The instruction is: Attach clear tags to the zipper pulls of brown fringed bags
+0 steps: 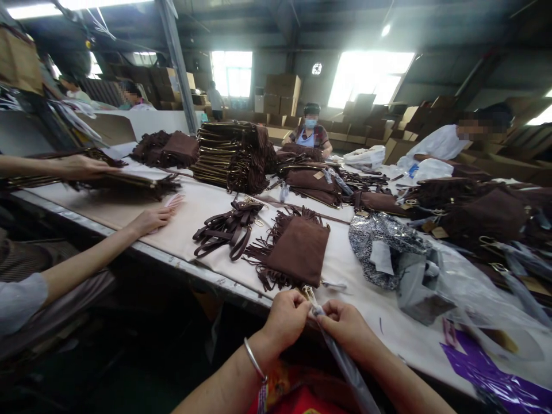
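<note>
Just over the near table edge, my left hand is closed in a pinch at the gold clasp on the end of a plastic-wrapped strap. My right hand pinches the same strap slightly below the clasp; the strap hangs down toward my lap. Right beyond my hands a brown fringed pouch lies flat, its fringe pointing left. To its left is a loose heap of dark brown straps with gold clasps.
A tall stack of brown pouches stands farther back. A co-worker's hands at left touch pouches and a striped comb-like piece. Clear plastic bags, a patterned bag and a purple wrapper lie at right. More people stand beyond.
</note>
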Available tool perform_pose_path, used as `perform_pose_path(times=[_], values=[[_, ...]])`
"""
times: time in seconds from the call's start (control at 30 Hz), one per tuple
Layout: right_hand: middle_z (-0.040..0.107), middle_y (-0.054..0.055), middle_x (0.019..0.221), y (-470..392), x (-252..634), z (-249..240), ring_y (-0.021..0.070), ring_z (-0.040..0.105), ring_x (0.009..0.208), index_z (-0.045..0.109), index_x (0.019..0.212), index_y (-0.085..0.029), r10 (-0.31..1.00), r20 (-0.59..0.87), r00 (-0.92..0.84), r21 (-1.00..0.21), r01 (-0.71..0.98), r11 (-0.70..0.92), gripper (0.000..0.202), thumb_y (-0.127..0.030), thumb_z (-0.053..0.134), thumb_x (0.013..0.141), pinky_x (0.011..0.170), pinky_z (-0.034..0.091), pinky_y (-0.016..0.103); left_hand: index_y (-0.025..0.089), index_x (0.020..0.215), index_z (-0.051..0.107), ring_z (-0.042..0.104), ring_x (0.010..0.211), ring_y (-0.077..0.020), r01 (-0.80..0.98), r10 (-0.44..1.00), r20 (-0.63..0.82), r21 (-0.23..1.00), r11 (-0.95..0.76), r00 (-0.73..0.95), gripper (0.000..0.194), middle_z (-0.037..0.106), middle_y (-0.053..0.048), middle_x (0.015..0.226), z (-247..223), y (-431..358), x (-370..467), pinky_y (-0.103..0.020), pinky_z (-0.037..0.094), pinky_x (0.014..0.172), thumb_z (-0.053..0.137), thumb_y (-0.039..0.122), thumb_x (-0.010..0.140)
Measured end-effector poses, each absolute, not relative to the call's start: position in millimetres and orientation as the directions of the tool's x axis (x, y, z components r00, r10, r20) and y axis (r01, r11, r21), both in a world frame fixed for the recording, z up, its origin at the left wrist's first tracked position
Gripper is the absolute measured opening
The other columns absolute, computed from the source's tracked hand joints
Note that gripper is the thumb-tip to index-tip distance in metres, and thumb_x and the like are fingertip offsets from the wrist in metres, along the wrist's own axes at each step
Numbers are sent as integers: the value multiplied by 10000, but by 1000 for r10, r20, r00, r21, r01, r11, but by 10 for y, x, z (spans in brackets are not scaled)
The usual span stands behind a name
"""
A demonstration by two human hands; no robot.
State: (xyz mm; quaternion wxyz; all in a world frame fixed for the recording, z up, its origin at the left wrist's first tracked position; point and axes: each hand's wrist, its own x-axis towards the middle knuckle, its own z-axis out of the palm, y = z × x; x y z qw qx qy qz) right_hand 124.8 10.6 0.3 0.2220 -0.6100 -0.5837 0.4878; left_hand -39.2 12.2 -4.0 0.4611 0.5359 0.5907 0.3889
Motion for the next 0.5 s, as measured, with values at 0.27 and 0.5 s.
perform_pose_path(times=[0.27, 0.5], values=[[482, -49, 519, 53, 1153, 16, 116, 436, 524, 564, 668, -177, 979, -148, -142, -737, 675, -13, 156, -298, 552, 765, 502, 298, 241, 177, 682, 634, 559, 755, -170, 491, 991, 111, 869, -63, -70, 159, 615, -45, 780, 2, -64, -264, -286, 404, 715, 562, 213, 819], [532, -37, 564, 11, 1193, -109, 118, 463, 527, 608, 770, -159, 958, -241, -157, -888, 434, -152, 239, -396, 586, 782, 504, 342, 234, 181, 752, 693, 532, 672, -137, 223, 976, 50, 970, -98, 210, 302, 588, -17, 698, 57, -116, -440, -254, 407, 643, 503, 359, 905]])
